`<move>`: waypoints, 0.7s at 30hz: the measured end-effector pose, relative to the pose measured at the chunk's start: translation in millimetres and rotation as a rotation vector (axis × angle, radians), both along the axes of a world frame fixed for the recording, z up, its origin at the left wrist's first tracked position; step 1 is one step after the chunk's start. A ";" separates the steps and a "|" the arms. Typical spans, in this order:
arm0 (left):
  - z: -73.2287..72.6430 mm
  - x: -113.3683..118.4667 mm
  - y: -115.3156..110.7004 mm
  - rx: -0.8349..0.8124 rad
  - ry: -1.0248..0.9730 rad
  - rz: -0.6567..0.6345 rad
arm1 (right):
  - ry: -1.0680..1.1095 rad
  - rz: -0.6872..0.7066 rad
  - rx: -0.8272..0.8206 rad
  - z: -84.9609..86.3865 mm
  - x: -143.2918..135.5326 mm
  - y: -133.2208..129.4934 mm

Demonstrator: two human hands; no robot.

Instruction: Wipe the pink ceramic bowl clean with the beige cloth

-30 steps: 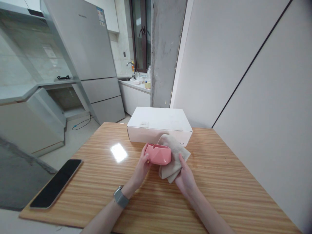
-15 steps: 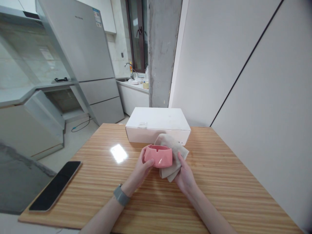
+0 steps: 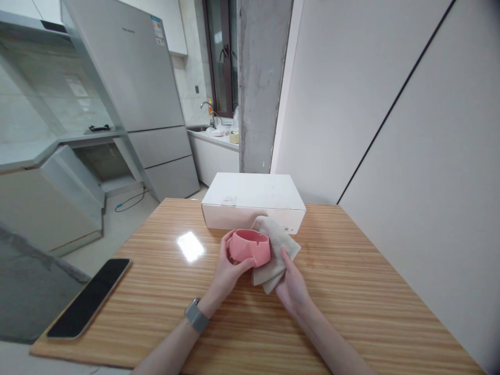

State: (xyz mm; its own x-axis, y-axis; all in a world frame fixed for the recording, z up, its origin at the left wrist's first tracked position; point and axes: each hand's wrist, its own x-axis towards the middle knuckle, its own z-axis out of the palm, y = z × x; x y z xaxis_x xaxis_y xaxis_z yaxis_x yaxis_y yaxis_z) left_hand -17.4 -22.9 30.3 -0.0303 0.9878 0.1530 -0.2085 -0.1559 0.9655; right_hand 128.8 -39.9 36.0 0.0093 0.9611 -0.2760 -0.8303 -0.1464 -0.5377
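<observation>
A pink faceted ashtray (image 3: 250, 249) with notches in its rim is held above the table, tilted so that part of its inside shows. My left hand (image 3: 230, 268) grips it from the left, thumb along the front and fingers behind. A folded beige cloth (image 3: 276, 252) hangs from my right hand (image 3: 291, 281), pinched between the thumb and the hidden fingers. The cloth lies against the ashtray's right side and partly behind it. A grey-banded watch is on my left wrist.
Behind my hands a white cardboard box (image 3: 253, 192) stands at the far edge of the wooden table (image 3: 351, 302). A black phone (image 3: 91, 297) lies at the table's left edge. A white wall (image 3: 390, 104) rises on the right, with a fridge (image 3: 128, 78) at the back left.
My left hand has turned the ashtray and tipped it, so its notches have shifted and more of the inside shows. Both hands have moved slightly left, and the cloth has shifted with the right hand.
</observation>
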 end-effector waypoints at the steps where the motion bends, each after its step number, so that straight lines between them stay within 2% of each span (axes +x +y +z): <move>1: -0.9 -0.1 0.4 -0.011 0.003 -0.012 | -0.003 -0.001 -0.001 -0.3 -0.1 -0.2; 4: -8.2 -1.5 4.0 -0.044 -0.045 -0.098 | -0.022 -0.004 0.014 -0.7 0.5 -0.6; 9: -17.4 -5.1 10.6 -0.120 -0.346 -0.276 | -0.040 -0.057 0.017 -1.3 6.5 1.8; 16: -0.4 -11.5 4.9 -0.055 -0.306 -0.348 | -0.039 -0.028 0.001 2.7 12.0 2.6; 21: 0.0 -11.3 3.1 -0.054 -0.322 -0.359 | -0.022 0.052 0.017 8.4 9.6 -1.6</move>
State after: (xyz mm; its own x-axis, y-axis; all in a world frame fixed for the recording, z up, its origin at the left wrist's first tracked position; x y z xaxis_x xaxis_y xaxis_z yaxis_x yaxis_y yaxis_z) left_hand -28.7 -19.8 30.3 0.2765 0.9508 0.1396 -0.5291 0.0294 0.8480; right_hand 138.4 -41.5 44.5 -0.0344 0.9650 -0.2599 -0.8097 -0.1793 -0.5588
